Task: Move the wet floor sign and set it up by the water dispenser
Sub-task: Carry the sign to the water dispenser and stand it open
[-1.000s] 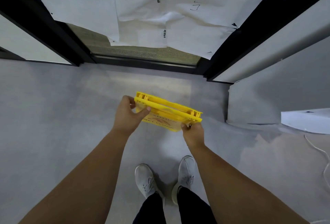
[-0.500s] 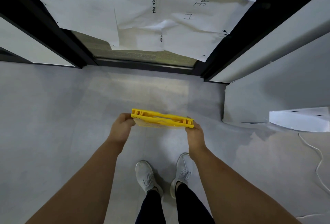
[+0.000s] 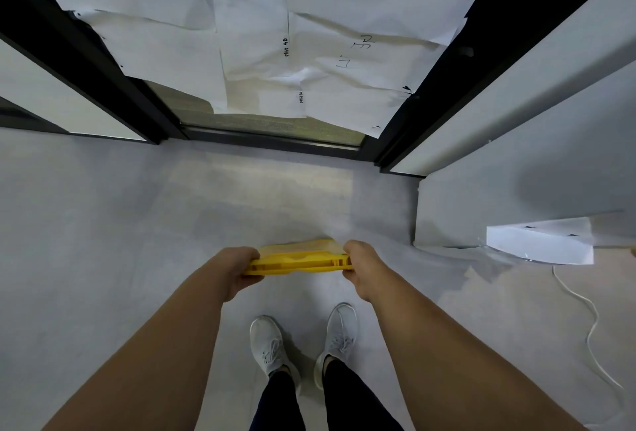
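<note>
Floor (image 3: 103, 224): pale grey, smooth, with a lighter reflected patch ahead of the feet.
Doorway (image 3: 272, 140): black frame, dark threshold strip; beyond it, large creased white paper sheets (image 3: 309, 35) with handwritten marks cover the ground.
Walls: white panels left and right of the frame; at right a grey panel (image 3: 516, 172) with a folded white sheet (image 3: 540, 245) at its foot.
Cord (image 3: 588, 313): thin, white, trailing over the floor at far right.
Shoes (image 3: 270, 344): pale grey, laced, side by side, below dark trouser legs.

Change from half a second ago: the wet floor sign (image 3: 299, 260) sits lower and nearer the body, and more of its top rail faces the camera; the hands have turned further over its ends.

Left hand (image 3: 237, 267): bare forearm extended, fingers curled around the left end of the sign, gripping it.
Right hand (image 3: 361, 267): bare forearm extended, fingers wrapped over the right end, gripping it.
Sign: yellow, folded flat, held level between both hands above the floor, in front of the shoes.
</note>
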### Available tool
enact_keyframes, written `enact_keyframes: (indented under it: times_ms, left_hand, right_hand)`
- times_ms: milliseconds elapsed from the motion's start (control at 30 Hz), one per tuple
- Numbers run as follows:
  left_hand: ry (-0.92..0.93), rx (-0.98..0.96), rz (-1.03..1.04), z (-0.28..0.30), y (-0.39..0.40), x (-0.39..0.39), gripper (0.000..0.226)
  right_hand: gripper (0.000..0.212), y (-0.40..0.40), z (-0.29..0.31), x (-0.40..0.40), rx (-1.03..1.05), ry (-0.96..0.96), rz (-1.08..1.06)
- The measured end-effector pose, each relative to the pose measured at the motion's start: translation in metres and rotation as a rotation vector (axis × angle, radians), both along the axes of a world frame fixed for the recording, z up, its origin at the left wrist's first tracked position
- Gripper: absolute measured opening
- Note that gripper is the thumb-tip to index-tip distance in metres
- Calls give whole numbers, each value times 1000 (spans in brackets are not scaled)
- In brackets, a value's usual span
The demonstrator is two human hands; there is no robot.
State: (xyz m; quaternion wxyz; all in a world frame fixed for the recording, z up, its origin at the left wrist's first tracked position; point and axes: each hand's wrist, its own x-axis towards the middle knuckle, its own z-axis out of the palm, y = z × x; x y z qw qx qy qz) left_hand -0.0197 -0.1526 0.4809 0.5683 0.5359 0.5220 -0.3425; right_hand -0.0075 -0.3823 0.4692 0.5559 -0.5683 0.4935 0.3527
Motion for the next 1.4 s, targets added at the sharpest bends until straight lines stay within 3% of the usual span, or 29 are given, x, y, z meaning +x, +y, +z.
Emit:
enact_keyframes:
  times_ms: [133,467,667,967,1167,1400]
  left_hand:
    - [0,48,-1,8,-20,-16,21]
    - [-61,56,39,40,-78,-66,19]
    - [-106,66,-40,51,-115,-97,10]
    - [-147,99,-249,49,-197,-142,29]
    - [-119,83,-390,63,-290,-170,52]
    - [-129,84,-523,65,-411,-200,61]
  right_hand:
    - [12,-8,13,-8,-53,11,97]
    - [6,-56,55,-52,-94,18,36]
    - [18,-93,64,-111,-110,-91,69]
    - [28,-175,63,-182,-211,-164,-22]
    - [26,-267,59,-212,-209,-139,-84]
    - [23,-387,60,-234,-248,-182,-51]
